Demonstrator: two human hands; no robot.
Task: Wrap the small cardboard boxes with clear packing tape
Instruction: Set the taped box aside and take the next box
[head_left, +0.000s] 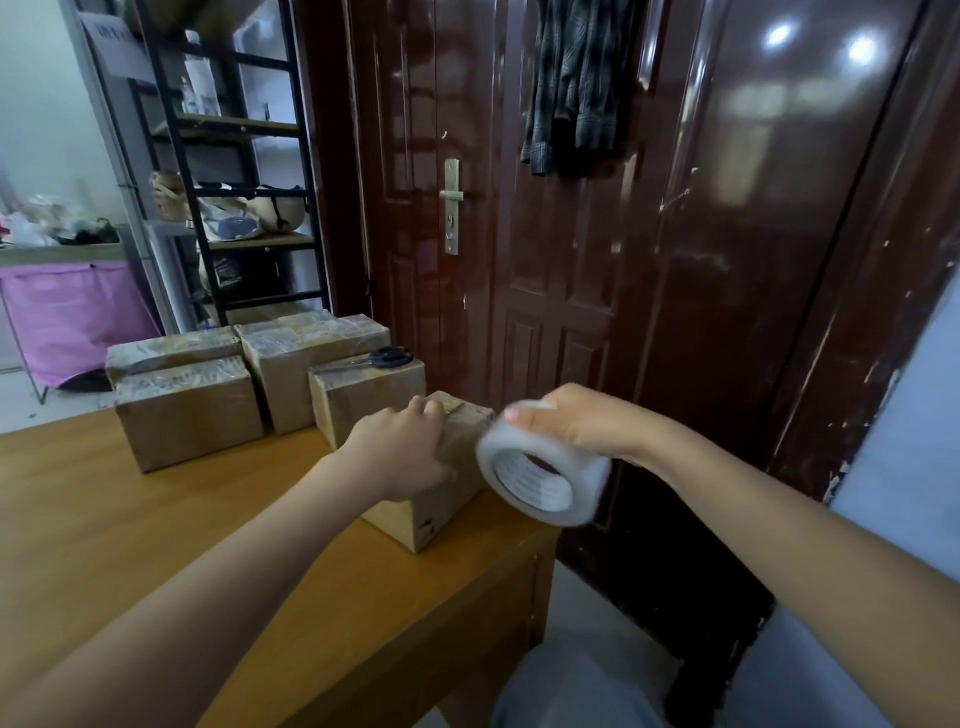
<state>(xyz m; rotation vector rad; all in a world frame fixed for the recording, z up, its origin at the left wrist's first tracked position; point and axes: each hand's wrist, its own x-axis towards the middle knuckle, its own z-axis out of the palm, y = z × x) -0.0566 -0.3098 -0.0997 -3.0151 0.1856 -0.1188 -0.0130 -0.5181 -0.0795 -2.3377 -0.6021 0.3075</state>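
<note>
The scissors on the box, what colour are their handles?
Black handles, seen in the head view, on the scissors.

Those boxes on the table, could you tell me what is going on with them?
A person is taping them up. The left hand grips the top of the nearest cardboard box at the edge of the wooden table, while the right hand holds a roll of clear tape beside it. More boxes sit behind, with scissors on one.

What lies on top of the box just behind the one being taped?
A pair of black scissors lies on that box. The left hand covers its lower front.
</note>
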